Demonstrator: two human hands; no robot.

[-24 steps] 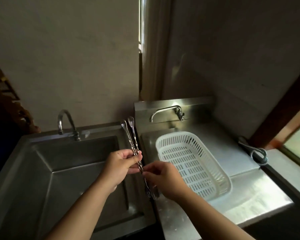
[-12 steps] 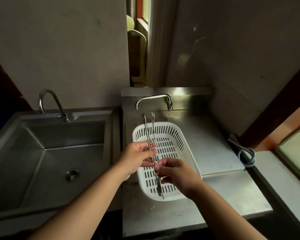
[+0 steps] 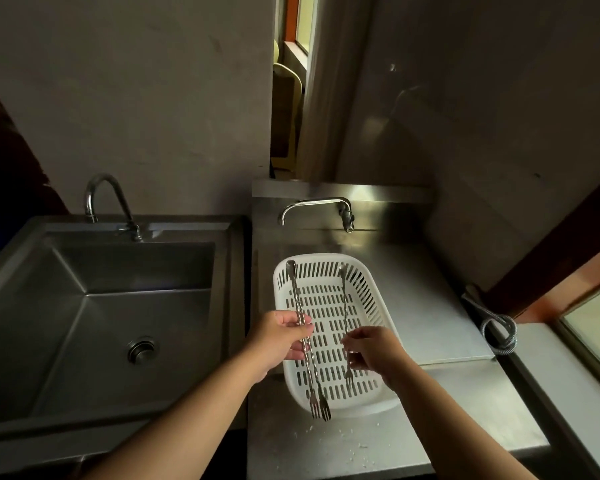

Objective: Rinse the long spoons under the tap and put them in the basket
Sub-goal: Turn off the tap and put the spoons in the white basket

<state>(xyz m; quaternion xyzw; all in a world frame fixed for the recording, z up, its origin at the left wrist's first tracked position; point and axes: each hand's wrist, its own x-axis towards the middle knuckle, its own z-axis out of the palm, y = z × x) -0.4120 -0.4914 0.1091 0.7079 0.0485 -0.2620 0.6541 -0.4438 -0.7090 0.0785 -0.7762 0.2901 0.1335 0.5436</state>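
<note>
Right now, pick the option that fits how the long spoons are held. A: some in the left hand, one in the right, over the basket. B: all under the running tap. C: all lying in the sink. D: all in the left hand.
A: the left hand grips two long spoons, the right hand pinches one long spoon, all above the white basket.

left hand (image 3: 280, 338) fingers pinched closed; right hand (image 3: 373, 348) likewise, both forearms extended.
</note>
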